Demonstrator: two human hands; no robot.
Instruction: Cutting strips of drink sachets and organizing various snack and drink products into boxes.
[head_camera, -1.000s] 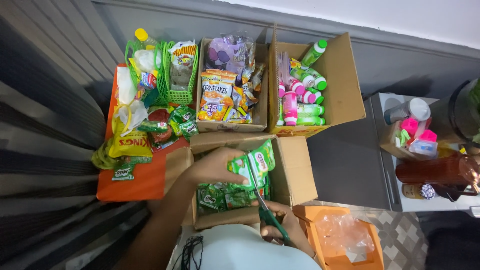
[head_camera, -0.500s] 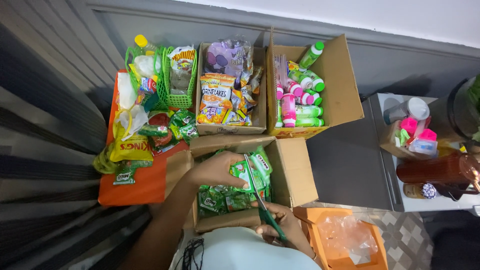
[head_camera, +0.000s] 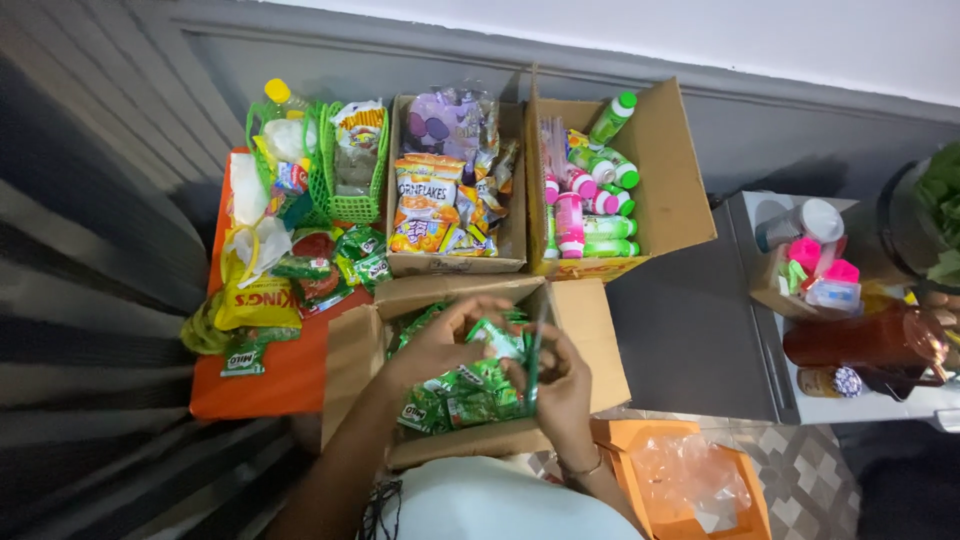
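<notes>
An open cardboard box (head_camera: 592, 335) of green sachets (head_camera: 462, 398) stands right below me. My left hand (head_camera: 432, 345) is over the box, fingers closed on a strip of green sachets (head_camera: 497, 340) lifted from the pile. Facing it from the right, my right hand (head_camera: 562, 388) grips a thin dark tool (head_camera: 534, 345), held upright against that strip; I cannot tell what kind of tool it is. The two hands nearly touch above the middle of the box.
Behind stand a box of snack packets (head_camera: 440, 215), a box of pink and green bottles (head_camera: 590, 205) and a green basket (head_camera: 352, 175). An orange surface (head_camera: 275, 385) at left holds loose packets. An orange bin (head_camera: 690, 480) sits lower right, a grey table (head_camera: 700, 340) with a red jug (head_camera: 860, 340) at right.
My right hand has risen from near my body to the box and brought the thin tool upright against the sachets. My left hand has closed more tightly on the strip.
</notes>
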